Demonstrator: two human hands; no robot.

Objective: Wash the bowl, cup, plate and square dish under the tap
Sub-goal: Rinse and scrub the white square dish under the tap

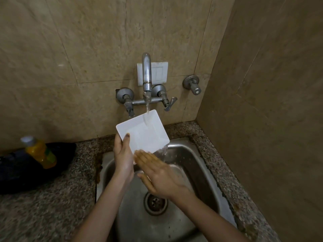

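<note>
White square dish (142, 131) tilted under running tap (146, 72), above sink (183, 154); water sheeting off lower corner.

Both arms are bare and reach in from the near edge, drawing together towards the middle. The left forearm (103, 203) rises steeply to a wrist that is nearly straight. The left hand (123, 154) grips the lower left corner of a glossy white square dish (145, 133), with its thumb (127, 137) laid across the dish's inner face and the other fingers hidden behind. The right forearm (206, 215) comes in at a slant from the right. The right hand (158, 173) is flat, back upward, slightly blurred. Its fingers (145, 158) are straight and close together, and their tips touch the dish's lower edge, just beside the left hand.
</note>
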